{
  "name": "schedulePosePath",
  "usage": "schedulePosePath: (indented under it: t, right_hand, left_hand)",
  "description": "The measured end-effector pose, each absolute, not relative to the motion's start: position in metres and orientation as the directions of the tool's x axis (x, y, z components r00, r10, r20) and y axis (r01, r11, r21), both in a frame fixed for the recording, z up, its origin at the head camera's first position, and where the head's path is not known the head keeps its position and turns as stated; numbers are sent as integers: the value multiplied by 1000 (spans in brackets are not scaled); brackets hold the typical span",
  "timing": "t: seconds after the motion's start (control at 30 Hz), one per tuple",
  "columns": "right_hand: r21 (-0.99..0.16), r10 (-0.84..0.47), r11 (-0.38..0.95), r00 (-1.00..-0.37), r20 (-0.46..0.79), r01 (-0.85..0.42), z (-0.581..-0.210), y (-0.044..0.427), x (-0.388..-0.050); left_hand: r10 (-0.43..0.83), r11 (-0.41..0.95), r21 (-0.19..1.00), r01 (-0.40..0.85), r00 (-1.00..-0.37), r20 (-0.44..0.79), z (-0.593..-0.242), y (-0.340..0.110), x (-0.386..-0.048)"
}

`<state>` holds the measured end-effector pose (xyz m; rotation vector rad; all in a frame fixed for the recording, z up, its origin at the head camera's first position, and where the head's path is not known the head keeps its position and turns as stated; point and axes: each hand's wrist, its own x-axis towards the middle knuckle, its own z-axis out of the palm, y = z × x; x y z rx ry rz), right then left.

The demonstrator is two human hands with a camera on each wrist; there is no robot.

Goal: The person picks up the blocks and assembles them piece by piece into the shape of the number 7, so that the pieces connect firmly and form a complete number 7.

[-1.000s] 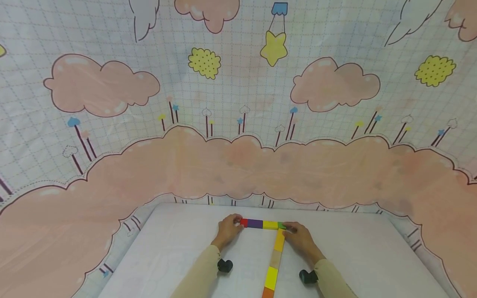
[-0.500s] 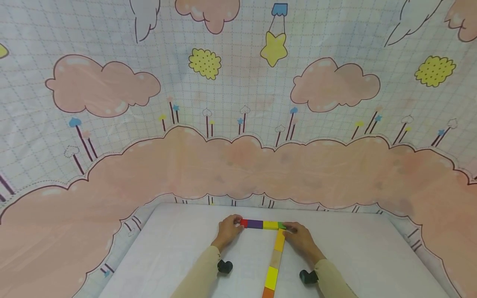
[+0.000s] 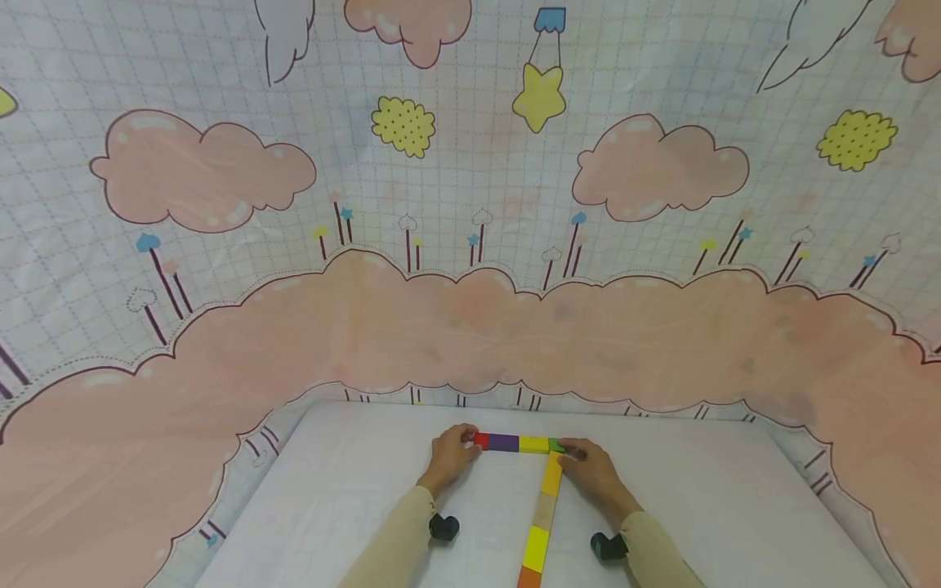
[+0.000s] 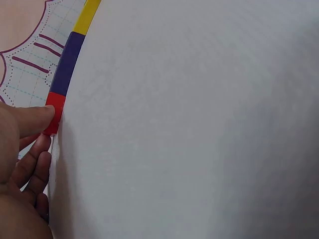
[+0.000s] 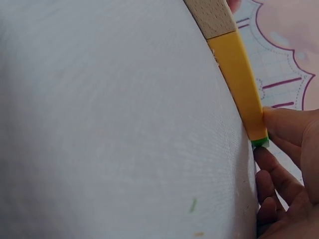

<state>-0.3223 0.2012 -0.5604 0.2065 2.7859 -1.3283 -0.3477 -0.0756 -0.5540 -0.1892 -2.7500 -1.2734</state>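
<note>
In the head view a row of blocks lies across the white table: a red block (image 3: 481,441), a purple block (image 3: 503,443), a yellow block (image 3: 533,444) and a green block (image 3: 555,445). My left hand (image 3: 450,456) holds the red block at the row's left end, thumb on its near side in the left wrist view. At the other end my right hand (image 3: 594,472) pinches the green block, which its fingers partly hide. Its thumb touches the yellow-orange block (image 5: 239,84) that meets the row there.
From the corner a second line runs toward me: the yellow-orange block, a bare wood block (image 3: 544,511), another yellow block (image 3: 536,549) and an orange block (image 3: 528,577) cut off by the frame. A patterned cloth (image 3: 470,335) rises behind the white table (image 3: 367,433).
</note>
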Motion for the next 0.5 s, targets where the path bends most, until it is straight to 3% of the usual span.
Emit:
schedulePosePath:
  t: [0.5]
  right_hand:
    - [-784,98,605,-990,-102,140,-556,201,-320]
  left_hand:
    - [59,612,777,144,-989,136,-556,-79,-345]
